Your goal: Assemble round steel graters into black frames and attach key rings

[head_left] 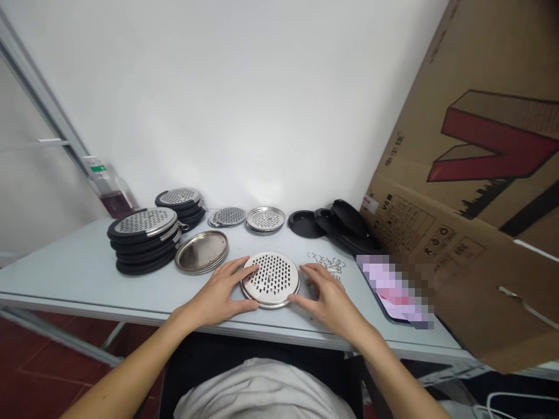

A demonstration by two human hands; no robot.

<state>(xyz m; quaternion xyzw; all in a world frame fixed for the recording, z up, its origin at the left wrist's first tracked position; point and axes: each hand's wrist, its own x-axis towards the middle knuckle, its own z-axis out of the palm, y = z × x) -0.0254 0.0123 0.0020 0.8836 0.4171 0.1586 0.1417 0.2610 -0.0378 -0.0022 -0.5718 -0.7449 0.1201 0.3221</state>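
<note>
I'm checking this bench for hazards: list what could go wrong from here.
1. The perforated disc lies near the table front edge; both hands' fingers only touch its rim, so it might slide off.
2. The loose metal rings beside the right hand could be swept away.

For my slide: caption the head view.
Both hands, left and right, flank a perforated steel disc on the table.

2 stacks of black-rimmed graters [144, 240], plain steel plates [201, 251], black lids [345, 227] and a cardboard box [476, 192] stand around
</note>
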